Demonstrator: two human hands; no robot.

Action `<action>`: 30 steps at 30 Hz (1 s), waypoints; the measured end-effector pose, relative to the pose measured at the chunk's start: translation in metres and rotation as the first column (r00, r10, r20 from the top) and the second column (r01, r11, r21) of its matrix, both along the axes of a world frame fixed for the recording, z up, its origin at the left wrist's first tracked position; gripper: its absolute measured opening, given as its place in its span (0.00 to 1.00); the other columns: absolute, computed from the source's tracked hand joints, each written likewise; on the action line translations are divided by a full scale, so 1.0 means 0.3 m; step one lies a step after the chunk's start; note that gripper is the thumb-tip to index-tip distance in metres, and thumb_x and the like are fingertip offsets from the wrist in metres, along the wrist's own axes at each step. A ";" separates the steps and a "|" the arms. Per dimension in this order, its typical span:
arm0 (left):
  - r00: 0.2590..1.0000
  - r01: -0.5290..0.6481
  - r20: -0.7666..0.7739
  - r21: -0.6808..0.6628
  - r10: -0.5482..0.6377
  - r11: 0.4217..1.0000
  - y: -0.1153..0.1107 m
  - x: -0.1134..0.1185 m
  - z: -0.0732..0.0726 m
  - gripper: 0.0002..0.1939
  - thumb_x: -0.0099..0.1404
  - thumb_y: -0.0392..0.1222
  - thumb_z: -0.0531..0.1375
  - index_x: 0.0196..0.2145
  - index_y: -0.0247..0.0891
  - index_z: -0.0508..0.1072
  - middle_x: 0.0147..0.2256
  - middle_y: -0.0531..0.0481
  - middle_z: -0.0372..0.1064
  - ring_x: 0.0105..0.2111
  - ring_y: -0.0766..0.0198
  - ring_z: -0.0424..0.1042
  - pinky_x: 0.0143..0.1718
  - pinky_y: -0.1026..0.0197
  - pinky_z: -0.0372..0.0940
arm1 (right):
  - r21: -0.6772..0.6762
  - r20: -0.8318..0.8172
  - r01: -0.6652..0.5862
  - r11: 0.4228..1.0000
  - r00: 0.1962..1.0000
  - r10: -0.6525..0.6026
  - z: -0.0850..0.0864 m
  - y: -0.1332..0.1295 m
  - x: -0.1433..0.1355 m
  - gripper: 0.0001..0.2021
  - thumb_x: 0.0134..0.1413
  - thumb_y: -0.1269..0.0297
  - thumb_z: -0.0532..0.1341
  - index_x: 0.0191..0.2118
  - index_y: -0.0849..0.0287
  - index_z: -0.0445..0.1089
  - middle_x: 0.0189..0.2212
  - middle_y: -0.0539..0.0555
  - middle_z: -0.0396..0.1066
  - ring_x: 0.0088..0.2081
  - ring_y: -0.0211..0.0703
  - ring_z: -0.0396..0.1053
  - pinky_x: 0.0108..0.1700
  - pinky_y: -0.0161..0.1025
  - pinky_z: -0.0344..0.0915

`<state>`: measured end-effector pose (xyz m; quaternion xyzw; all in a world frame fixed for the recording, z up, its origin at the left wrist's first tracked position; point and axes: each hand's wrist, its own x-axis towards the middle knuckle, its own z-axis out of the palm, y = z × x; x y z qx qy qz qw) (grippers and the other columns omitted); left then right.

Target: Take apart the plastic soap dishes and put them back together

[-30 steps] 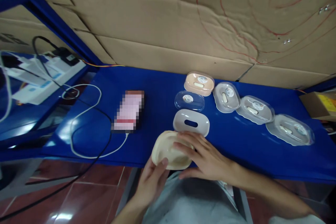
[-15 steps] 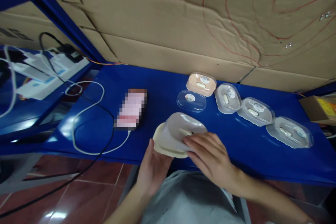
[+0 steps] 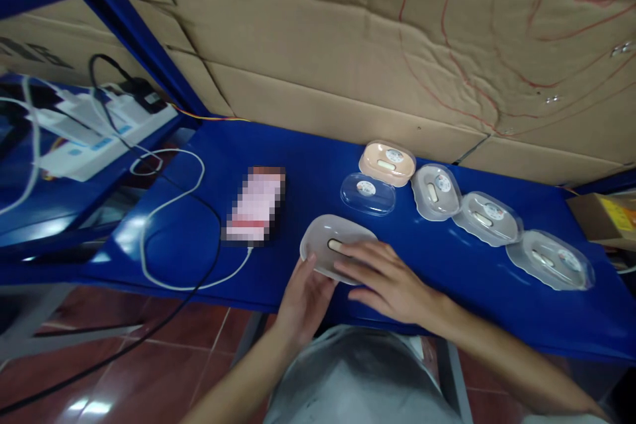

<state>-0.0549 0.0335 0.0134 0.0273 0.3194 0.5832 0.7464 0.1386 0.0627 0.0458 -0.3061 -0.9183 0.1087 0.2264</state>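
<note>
A grey oval soap dish, with a slot in its middle showing a cream colour beneath, is held just over the bench's front edge. My left hand grips it from the near left side, thumb on the rim and fingers underneath. Across its right half lie the spread fingers of my right hand, touching the inside near the slot. Beyond the dish, a clear oval lid with a round label rests on the bench. Whatever sits under the dish is hidden.
On the blue bench stand a peach soap dish and several lidded grey ones running right. A phone, blurred out, lies left with a white cable. Farther left is a power strip; a cardboard box sits right.
The grey tray, tilted up over a cream base before, now lies level, and the base is hidden. My right fingers went from pinching its edge to lying spread on it.
</note>
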 end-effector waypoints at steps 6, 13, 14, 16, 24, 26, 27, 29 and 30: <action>0.994 -0.084 -0.072 -0.010 0.083 0.996 0.017 -0.001 0.015 0.29 0.74 0.58 0.62 0.68 0.47 0.69 0.60 0.47 0.77 0.64 0.52 0.72 0.65 0.51 0.66 | -0.024 0.067 0.351 0.936 0.935 -0.349 -0.076 0.171 0.081 0.28 0.76 0.58 0.54 0.76 0.50 0.51 0.70 0.62 0.62 0.74 0.60 0.54 0.72 0.68 0.54; 0.996 -0.022 -0.083 0.000 0.022 1.000 0.008 -0.005 0.029 0.30 0.73 0.60 0.61 0.68 0.46 0.69 0.62 0.44 0.75 0.65 0.47 0.70 0.67 0.43 0.65 | -0.078 0.091 0.452 0.888 0.891 -0.445 -0.112 0.193 0.134 0.34 0.64 0.47 0.67 0.71 0.49 0.60 0.72 0.65 0.56 0.72 0.70 0.55 0.68 0.73 0.58; 0.996 0.001 -0.087 -0.006 -0.002 1.000 0.006 -0.006 0.029 0.31 0.73 0.60 0.61 0.68 0.46 0.69 0.62 0.43 0.75 0.65 0.46 0.70 0.67 0.43 0.65 | -0.114 0.062 0.469 0.876 0.883 -0.465 -0.102 0.189 0.132 0.34 0.65 0.47 0.67 0.71 0.49 0.60 0.72 0.65 0.57 0.72 0.69 0.57 0.67 0.73 0.59; 0.994 0.051 -0.092 -0.017 -0.052 0.999 0.003 -0.005 0.027 0.31 0.73 0.61 0.61 0.68 0.46 0.69 0.62 0.43 0.75 0.66 0.46 0.69 0.66 0.42 0.65 | -0.208 -0.050 0.462 0.862 0.875 -0.481 -0.075 0.170 0.113 0.32 0.67 0.48 0.65 0.71 0.49 0.59 0.70 0.65 0.60 0.71 0.64 0.60 0.68 0.69 0.61; 0.975 0.211 -0.090 0.101 -0.202 0.972 -0.017 0.009 -0.018 0.33 0.70 0.66 0.62 0.63 0.44 0.75 0.63 0.42 0.74 0.68 0.43 0.67 0.68 0.41 0.62 | -0.213 -0.099 0.256 0.943 0.954 -0.282 -0.016 0.000 -0.029 0.40 0.64 0.46 0.67 0.74 0.50 0.53 0.73 0.66 0.56 0.72 0.66 0.58 0.67 0.65 0.63; 0.972 0.221 -0.108 0.110 -0.209 0.969 -0.024 0.009 -0.031 0.34 0.68 0.67 0.64 0.63 0.44 0.75 0.62 0.42 0.74 0.67 0.43 0.67 0.69 0.40 0.62 | -0.152 -0.090 0.247 0.957 0.961 -0.262 -0.025 -0.013 -0.036 0.41 0.64 0.46 0.67 0.75 0.50 0.50 0.72 0.67 0.56 0.72 0.67 0.58 0.67 0.66 0.64; 0.970 0.227 -0.115 0.120 -0.213 0.967 -0.027 0.009 -0.037 0.35 0.67 0.67 0.65 0.63 0.45 0.75 0.62 0.42 0.75 0.68 0.43 0.67 0.69 0.40 0.62 | -0.122 -0.091 0.241 0.963 0.963 -0.252 -0.031 -0.014 -0.035 0.42 0.65 0.46 0.66 0.76 0.49 0.48 0.72 0.68 0.56 0.72 0.67 0.58 0.66 0.67 0.64; 0.966 0.241 -0.131 0.150 -0.223 0.959 -0.031 0.009 -0.047 0.36 0.67 0.67 0.65 0.65 0.46 0.73 0.62 0.42 0.75 0.68 0.43 0.66 0.69 0.41 0.63 | -0.069 -0.096 0.229 0.971 0.967 -0.235 -0.039 -0.012 -0.030 0.43 0.65 0.47 0.66 0.77 0.49 0.45 0.71 0.69 0.55 0.72 0.68 0.58 0.65 0.67 0.64; 0.964 0.248 -0.139 0.173 -0.225 0.953 -0.032 0.010 -0.052 0.36 0.67 0.67 0.65 0.66 0.46 0.72 0.62 0.43 0.74 0.69 0.43 0.65 0.69 0.42 0.63 | -0.044 -0.099 0.221 0.974 0.969 -0.225 -0.043 -0.010 -0.027 0.44 0.65 0.48 0.66 0.77 0.49 0.43 0.71 0.69 0.55 0.71 0.68 0.58 0.65 0.68 0.64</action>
